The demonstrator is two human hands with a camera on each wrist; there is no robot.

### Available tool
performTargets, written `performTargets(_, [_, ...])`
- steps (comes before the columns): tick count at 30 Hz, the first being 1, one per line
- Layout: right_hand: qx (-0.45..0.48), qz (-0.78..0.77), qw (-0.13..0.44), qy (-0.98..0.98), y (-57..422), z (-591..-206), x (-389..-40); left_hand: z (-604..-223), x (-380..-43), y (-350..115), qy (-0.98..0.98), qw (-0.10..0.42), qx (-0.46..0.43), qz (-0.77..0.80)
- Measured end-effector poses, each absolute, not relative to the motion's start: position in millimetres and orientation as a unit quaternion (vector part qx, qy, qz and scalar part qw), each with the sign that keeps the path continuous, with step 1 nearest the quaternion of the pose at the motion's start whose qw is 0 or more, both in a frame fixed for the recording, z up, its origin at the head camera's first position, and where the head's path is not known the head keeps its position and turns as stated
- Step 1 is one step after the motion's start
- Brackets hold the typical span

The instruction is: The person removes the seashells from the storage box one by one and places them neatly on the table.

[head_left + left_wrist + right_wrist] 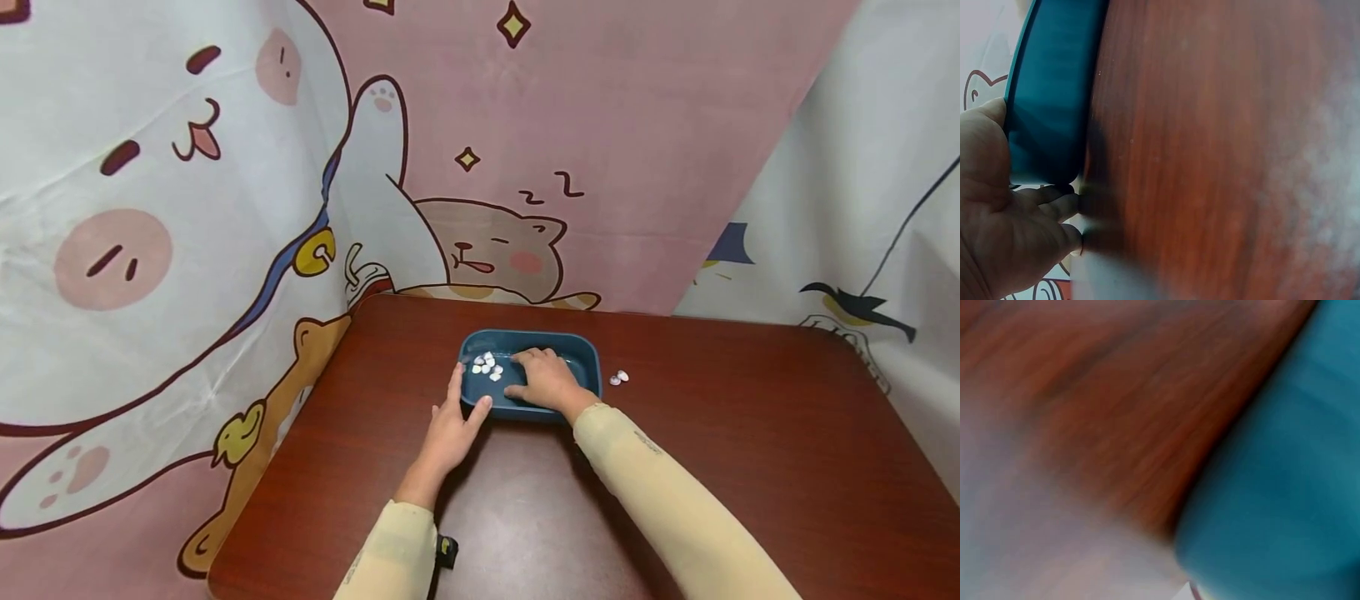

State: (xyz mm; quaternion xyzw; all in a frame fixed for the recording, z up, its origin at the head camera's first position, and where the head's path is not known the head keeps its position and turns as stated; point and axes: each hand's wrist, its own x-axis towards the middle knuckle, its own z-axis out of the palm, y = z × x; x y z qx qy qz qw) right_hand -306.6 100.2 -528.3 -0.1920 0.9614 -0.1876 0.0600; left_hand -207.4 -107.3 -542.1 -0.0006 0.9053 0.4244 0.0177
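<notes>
Just below the frame's centre, a blue tray point(581, 360) is set near the far edge of the table point(750, 433), with small whitish pieces point(486, 368) clustered at its left end and two loose pieces point(622, 377) beside its right rim. The near left corner is touched by the left hand point(448, 437), thumb and fingers spread; the right hand point(551, 379) is held inside, thumb and forefinger parted, palm hidden, with wide tabletop room at lower right.

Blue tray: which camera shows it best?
The head view shows the blue tray from above, rim and inside, though the right hand covers some. The left wrist view has only its outside; the right wrist view, a blurred part.
</notes>
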Motion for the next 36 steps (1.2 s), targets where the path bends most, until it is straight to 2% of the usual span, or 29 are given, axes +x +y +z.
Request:
performTargets(10, [-0.323, -0.224, 0.104, 0.914, 58.5, -524.2, -308.8, -543.8, -205.9, -106.1, 0.899, 0.021, 0.02, 0.436])
performTargets(21, [-0.301, -0.235, 0.083, 0.921, 49.8, -523.0, -308.3, -543.7, -205.3, -109.4, 0.896, 0.021, 0.014, 0.442])
performTargets(29, [-0.286, -0.265, 0.064, 0.918, 63.4, -523.8, -304.9, -545.0, -202.8, -109.4, 0.895, 0.027, 0.007, 0.446])
performTargets(36, [-0.266, -0.245, 0.073, 0.93, 75.6, -523.0, -302.5, -545.1, -203.2, -106.5, 0.899, 0.011, 0.009, 0.437])
